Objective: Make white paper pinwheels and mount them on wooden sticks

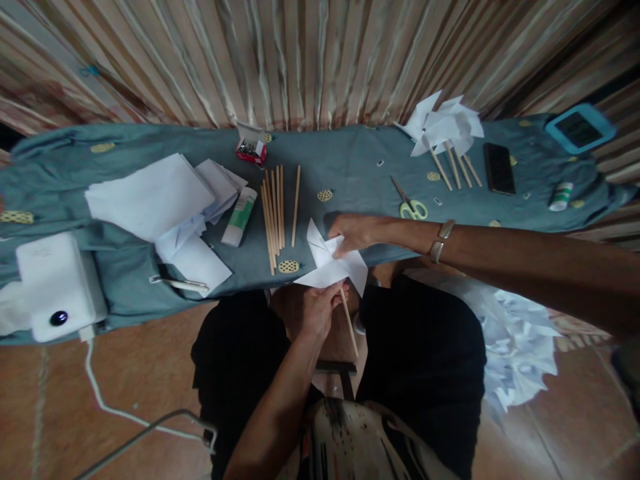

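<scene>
A white paper pinwheel sits at the near edge of a board covered in blue-grey cloth. My left hand comes up from below, its fingers closed on the pinwheel's wooden stick right under the paper. My right hand reaches in from the right with a bangle on the wrist. Its fingers pinch the middle of the paper blades.
Several wooden sticks and a glue stick lie left of the hands. White paper sheets, a pin box, scissors, finished pinwheels, a phone and a white device also sit on the cloth.
</scene>
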Demonstrator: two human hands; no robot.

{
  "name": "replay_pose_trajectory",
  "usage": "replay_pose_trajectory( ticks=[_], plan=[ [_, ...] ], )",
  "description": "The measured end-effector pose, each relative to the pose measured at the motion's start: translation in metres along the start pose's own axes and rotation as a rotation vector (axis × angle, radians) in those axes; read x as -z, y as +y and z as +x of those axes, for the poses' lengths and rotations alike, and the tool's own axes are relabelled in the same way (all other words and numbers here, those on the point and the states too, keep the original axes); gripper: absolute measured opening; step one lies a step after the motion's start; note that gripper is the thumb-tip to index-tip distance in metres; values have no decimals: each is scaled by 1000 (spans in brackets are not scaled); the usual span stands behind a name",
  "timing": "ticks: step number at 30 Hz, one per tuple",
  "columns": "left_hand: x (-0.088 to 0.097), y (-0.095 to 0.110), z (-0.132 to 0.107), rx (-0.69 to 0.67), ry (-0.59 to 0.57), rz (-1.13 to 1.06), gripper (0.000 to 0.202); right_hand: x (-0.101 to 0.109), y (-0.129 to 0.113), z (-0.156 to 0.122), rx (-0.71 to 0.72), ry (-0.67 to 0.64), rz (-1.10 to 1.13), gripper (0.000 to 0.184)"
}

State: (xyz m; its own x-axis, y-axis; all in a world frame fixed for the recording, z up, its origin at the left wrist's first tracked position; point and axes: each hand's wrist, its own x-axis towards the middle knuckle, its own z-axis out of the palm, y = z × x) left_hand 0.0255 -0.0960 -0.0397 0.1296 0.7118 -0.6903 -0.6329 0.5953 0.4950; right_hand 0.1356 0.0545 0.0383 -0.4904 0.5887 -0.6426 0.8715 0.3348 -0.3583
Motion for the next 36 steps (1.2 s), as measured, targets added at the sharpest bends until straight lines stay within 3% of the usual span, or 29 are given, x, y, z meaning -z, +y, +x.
replay_pose_trajectory(
  ticks=[4,13,18,23,27,33,36],
  plan=[
    [1,2,-3,-12,-41,-28,37,0,4,-6,14,9,104,10],
    [-4,14,-14,-42,-118,32,32,-1,31,-30,59,106,500,42],
    [-14,25,-20,-56,-163,73,30,0,44,-54,71,361,746,56],
    [-30,41,-24,-83,-142,124,32,-12,52,-78,73,791,1081,56],
    [-48,60,-23,-135,-169,150,34,-28,59,-83,50,1039,1299,55],
    [-77,86,-7,-196,-256,133,31,-40,58,-70,128,1109,1519,56],
    [-89,95,5,-215,-296,96,36,-45,51,-62,198,1066,1543,53]
  ],
)
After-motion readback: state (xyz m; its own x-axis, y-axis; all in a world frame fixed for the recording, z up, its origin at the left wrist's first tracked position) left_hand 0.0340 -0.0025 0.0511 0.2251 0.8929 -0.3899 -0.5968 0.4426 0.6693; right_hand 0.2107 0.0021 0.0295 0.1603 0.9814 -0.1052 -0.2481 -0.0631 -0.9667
